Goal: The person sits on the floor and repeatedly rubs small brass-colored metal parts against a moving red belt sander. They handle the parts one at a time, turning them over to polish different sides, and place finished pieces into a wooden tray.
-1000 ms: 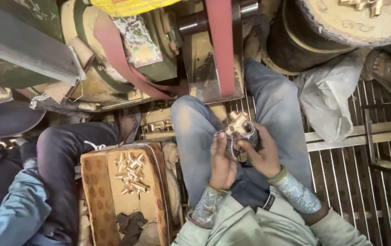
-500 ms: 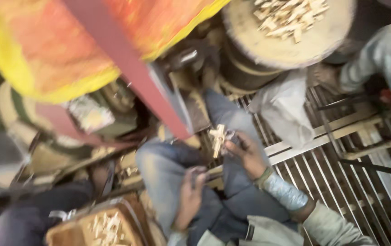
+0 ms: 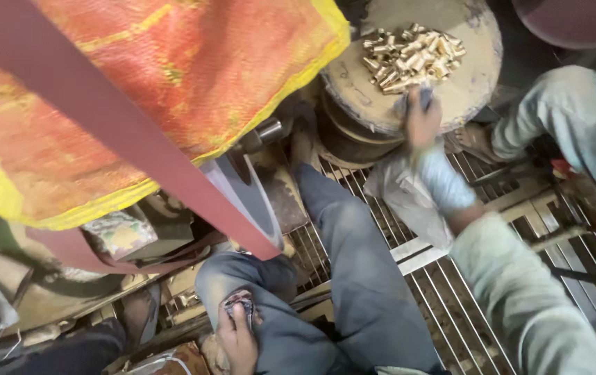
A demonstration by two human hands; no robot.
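Note:
My right hand (image 3: 423, 123) is stretched forward to the near edge of a round, worn tray (image 3: 471, 90). Its fingertips touch a heap of small brass pieces (image 3: 409, 57), and the fingers are curled and blurred, so I cannot see what they hold. The arm wears a pale sleeve with a patterned cuff (image 3: 445, 184). My left hand (image 3: 237, 337) lies on my left knee (image 3: 256, 278) at the bottom of the view. Its fingertips are wrapped in dark patterned cloth and nothing shows in it. My legs in blue jeans (image 3: 360, 271) stretch over a metal grate.
A dark red belt (image 3: 124, 132) runs diagonally in front of an orange and yellow woven sack (image 3: 194, 69). Another person's grey trouser leg (image 3: 561, 118) and foot (image 3: 475, 139) are at the right. The metal grate floor (image 3: 464, 305) has a white cloth (image 3: 409, 201) on it.
My view has swung up and right. The right hand left my lap and reached out to the brass heap on the round tray. The left hand dropped onto my knee.

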